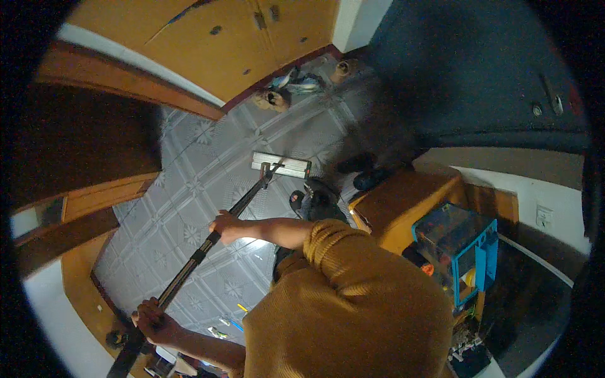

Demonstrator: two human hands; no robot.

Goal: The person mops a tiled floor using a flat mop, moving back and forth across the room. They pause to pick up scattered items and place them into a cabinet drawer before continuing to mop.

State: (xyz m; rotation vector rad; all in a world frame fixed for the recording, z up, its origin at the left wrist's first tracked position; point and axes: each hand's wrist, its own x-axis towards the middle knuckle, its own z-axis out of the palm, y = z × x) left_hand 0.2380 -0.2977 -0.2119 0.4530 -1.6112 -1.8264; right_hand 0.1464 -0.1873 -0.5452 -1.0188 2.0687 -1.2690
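Observation:
A flat mop with a long dark pole [200, 255] slants across the view, and its white rectangular head [291, 165] lies on the tiled floor. My right hand [228, 227] is wrapped round the middle of the pole, nearer the mop head. Lower left, my left hand [156, 321] grips the pole close to its upper end. Both arms come out of mustard-coloured knit sleeves. One of my feet, in an open slipper [296, 200], shows just below the mop head.
Beige shoes [271, 99] stand by the wooden cabinets [242, 38]; dark shoes [360, 165] lie near the dark door [479, 75]. A wooden bench [406, 198] and a blue-framed box [457, 230] stand to the right. Wooden doorframes [132, 91] line the left.

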